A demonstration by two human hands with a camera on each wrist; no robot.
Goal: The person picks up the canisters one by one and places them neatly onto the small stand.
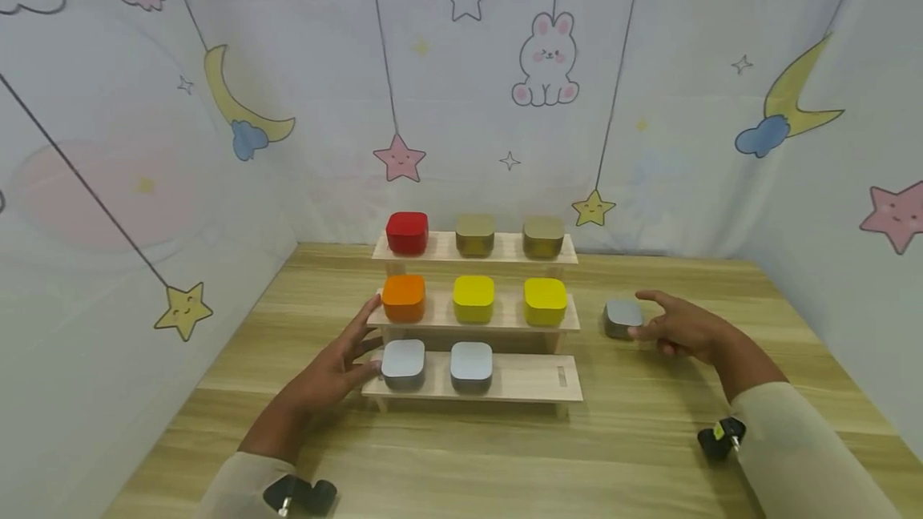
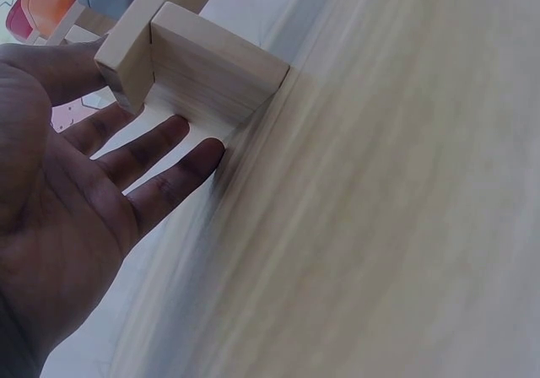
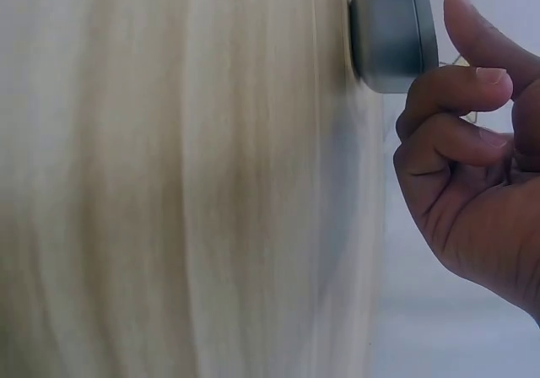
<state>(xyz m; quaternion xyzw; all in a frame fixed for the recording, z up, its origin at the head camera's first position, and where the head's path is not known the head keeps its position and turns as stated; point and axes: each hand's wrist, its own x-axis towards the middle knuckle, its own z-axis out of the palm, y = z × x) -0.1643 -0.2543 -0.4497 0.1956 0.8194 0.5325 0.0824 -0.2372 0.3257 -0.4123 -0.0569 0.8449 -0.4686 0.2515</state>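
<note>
A small grey rounded tin [image 1: 623, 319] stands on the table right of the rack. My right hand [image 1: 678, 327] is beside it, thumb and index finger spread at the tin's right side, other fingers curled in. In the right wrist view the tin [image 3: 392, 39] is upright on the table, and no grip on it shows. My left hand [image 1: 335, 367] is at the left end of a three-step wooden rack [image 1: 530, 375], fingers extended. Its thumb lies by the bottom step's end, near a grey tin [image 1: 404, 364]. Another grey tin [image 1: 472, 367] stands mid-step.
An orange tin [image 1: 404, 299] and two yellow tins [image 1: 473, 299], [image 1: 545, 301] stand on the middle step. The top step bears a red tin [image 1: 407, 233] and two dull gold tins [image 1: 475, 235], [image 1: 543, 236]. A patterned cloth [image 1: 461, 118] hangs behind the wooden table [image 1: 461, 463].
</note>
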